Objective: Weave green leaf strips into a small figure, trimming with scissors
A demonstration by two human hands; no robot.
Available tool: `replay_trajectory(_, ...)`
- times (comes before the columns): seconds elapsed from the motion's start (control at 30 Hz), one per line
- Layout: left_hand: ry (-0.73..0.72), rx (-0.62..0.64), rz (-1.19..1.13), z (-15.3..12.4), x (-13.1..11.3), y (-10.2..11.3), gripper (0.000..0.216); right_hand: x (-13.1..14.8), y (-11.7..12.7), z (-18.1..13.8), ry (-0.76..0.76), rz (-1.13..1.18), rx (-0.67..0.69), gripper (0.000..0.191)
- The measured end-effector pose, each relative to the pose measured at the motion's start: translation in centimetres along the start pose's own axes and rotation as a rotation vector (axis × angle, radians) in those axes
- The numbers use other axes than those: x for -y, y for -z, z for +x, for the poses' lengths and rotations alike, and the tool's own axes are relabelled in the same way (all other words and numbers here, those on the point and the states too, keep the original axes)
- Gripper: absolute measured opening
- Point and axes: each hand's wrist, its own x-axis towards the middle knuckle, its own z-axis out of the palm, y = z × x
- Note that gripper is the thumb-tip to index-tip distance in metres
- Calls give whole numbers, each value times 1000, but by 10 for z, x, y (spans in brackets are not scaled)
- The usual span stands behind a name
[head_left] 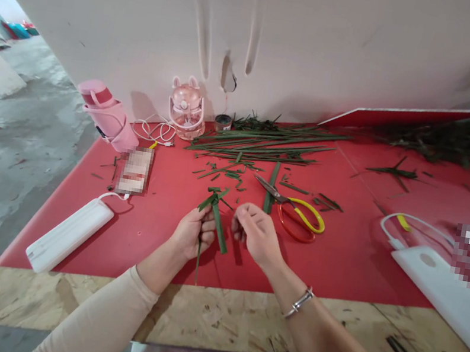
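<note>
From here I see the left hand [195, 230] pinching a green leaf piece [216, 215], its thumb pressing against curled fingers. The piece looks like a small knot of folded green blades, with short pointed ends sticking out around the top and one broad, flat strip trailing from it. That strip is the longest part; it slants from the knot toward the worktop's front edge, leaning a little to the right. A thin strand hangs below the hand toward the same edge. All of it is held over the front half of the worktop [140, 256], about midway along.

The left forearm, in a pale sleeve [103, 316], reaches in over the front edge. The right hand [255, 232] is just beside the broad strip, back upward, fingers bent and thumb close to the index; I can't tell whether anything is between them. A silver bracelet [300, 302] circles that wrist.

Beyond the right hand lie scissors [280, 198] with yellow and red handles, blades toward the back left corner and across a wide leaf strip [274, 175]. Further back, long green leaves [262, 143] run roughly along the back edge, near a pink eared bottle [186, 109].
</note>
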Motion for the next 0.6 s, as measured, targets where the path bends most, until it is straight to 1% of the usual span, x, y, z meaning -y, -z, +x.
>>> replay_trajectory(0.07,-158,-12,28,4,3,4,32,0,0,-1,33,-210,103,28)
replay_trajectory(0.1,-222,-15,58,6,6,5,27,0,-1,-2,64,-325,132,27)
replay_trajectory(0.13,-269,-20,88,8,8,6,22,0,-2,-2,106,-432,137,27)
replay_trajectory(0.2,-313,-29,143,10,13,6,15,-1,-4,-3,206,-609,112,27)
replay_trajectory(0.27,-330,-27,178,11,17,4,13,-2,-5,-5,289,-693,81,27)
replay_trajectory(0.33,-326,-10,198,10,17,2,13,-3,-5,-6,320,-689,52,26)
replay_trajectory(0.4,-290,17,213,9,16,0,13,-5,-4,-7,298,-618,25,29)
replay_trajectory(0.5,-212,77,199,9,14,-2,17,-7,2,-4,233,-423,5,32)
replay_trajectory(0.6,-164,109,152,9,11,0,23,-8,9,2,147,-187,67,34)
